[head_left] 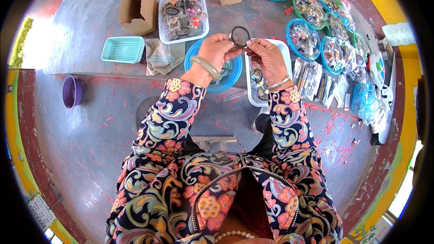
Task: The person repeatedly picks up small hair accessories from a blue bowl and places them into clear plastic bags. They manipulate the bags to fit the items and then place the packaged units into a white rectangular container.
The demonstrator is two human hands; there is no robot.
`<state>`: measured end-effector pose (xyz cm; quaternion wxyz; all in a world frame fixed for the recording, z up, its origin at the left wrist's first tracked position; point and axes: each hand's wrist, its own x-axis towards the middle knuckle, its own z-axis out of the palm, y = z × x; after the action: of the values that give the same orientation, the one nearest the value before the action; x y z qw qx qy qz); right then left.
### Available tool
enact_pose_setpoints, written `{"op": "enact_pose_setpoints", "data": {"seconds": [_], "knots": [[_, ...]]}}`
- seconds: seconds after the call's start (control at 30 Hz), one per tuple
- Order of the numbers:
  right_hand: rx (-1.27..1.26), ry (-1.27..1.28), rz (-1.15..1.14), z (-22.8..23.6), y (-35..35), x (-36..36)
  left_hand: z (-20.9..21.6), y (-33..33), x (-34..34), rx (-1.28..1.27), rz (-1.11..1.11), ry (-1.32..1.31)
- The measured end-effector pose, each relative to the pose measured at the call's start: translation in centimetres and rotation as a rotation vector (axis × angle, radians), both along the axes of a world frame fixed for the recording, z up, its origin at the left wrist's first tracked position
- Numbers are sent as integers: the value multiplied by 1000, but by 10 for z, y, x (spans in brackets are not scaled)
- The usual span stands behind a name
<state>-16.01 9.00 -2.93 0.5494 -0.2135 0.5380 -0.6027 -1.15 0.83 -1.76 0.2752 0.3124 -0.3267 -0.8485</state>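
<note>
While the left hand (pixel 214 52) and right hand (pixel 267 59) are pinching a black ring (pixel 247 32) at upper centre, a slackening hold could be dropping it.

Left grip (pixel 216 50), right grip (pixel 270 58), both pinching

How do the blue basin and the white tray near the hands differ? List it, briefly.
Shape: the blue basin is round; the white tray is rectangular with rounded corners.
Colour: the basin is blue, the tray white.
Place: the basin shows behind the left hand, the tray behind the right hand.
Shared: both hold small items and are partly covered by the hands in this view.
</note>
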Motion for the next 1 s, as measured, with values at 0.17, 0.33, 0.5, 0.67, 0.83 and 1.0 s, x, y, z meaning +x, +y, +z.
{"op": "enact_pose_setpoints", "data": {"seconds": [0.17,0.33,0.5,0.67,0.83,1.0], "knots": [[-28,59,-28,-4,5,-17,-5,1,1,-13,-32,9],[-60,154,-219,-6,16,-72,-3,-1,5,-40,-53,-15],[67,205,-249,-38,31,-116,-4,-2,2,-41,-114,-8],[177,148,-139,-103,30,-129,-3,-2,7,-57,-140,-47],[297,136,-177,-148,38,-151,-3,-2,0,-52,-170,-55],[473,179,-197,-182,37,-147,-4,-4,6,-59,-163,-62]]}}
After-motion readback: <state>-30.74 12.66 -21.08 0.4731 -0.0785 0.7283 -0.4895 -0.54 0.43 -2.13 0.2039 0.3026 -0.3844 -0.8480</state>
